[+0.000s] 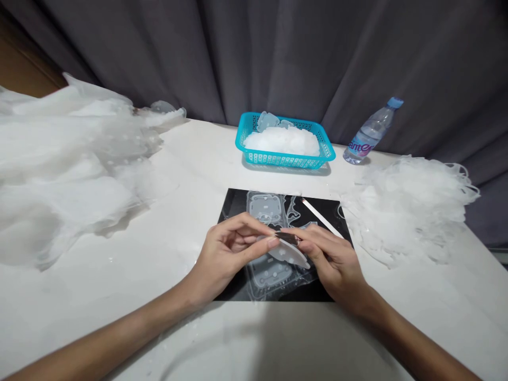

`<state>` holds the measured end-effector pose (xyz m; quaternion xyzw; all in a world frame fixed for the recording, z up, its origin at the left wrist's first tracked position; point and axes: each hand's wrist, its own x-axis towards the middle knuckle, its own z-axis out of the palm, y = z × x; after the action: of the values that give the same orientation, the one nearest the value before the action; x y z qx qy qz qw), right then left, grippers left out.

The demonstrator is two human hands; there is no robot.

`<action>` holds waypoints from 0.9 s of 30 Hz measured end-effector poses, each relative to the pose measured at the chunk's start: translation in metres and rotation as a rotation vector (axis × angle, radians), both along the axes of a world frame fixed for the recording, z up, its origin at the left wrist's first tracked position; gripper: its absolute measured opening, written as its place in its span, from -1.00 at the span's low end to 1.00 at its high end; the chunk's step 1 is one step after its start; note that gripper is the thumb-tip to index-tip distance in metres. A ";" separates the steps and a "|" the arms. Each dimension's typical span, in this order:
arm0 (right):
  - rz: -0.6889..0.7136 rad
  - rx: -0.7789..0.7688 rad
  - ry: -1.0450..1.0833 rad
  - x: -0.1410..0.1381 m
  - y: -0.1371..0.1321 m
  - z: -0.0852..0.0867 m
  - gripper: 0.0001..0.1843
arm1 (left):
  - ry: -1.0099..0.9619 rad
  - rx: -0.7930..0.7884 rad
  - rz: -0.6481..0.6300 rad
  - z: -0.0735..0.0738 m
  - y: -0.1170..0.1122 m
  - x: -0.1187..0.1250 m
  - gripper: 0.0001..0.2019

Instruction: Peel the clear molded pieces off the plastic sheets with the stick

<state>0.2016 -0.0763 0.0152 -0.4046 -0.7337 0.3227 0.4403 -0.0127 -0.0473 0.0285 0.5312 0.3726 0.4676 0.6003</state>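
Observation:
Over a black mat [234, 209] lying on the white table, both hands meet. My left hand [228, 251] pinches a small translucent silicone piece [289, 256] between thumb and fingers. My right hand [331, 259] is closed round a thin dark tool [288, 236] whose tip touches the same piece. A clear silicone sheet with moulded rectangular parts [265, 207] lies flat on the mat under the hands. A white stick-like tool [319, 216] rests on the mat to the right.
A turquoise basket [288, 159] holding white pieces stands behind the mat. A plastic water bottle [369, 135] lies at the back right. Piles of translucent scrap sit at the left [67, 164] and right [408, 206]. A dark curtain hangs behind the table.

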 end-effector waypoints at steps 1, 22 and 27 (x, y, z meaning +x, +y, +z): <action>0.002 0.002 0.001 0.000 0.000 0.000 -0.65 | 0.004 -0.001 0.002 0.000 0.000 0.000 -0.87; -0.143 -0.036 0.014 0.029 0.023 0.007 -0.64 | 0.021 -0.007 -0.016 -0.002 0.000 0.000 -0.91; -0.294 -0.007 -0.103 0.057 0.039 0.004 -0.55 | 0.027 0.007 -0.025 -0.002 0.001 -0.001 -0.92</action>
<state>0.2588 -0.0371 0.0195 -0.5253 -0.6869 0.2361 0.4432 -0.0135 -0.0463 0.0264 0.5442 0.3724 0.4541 0.5992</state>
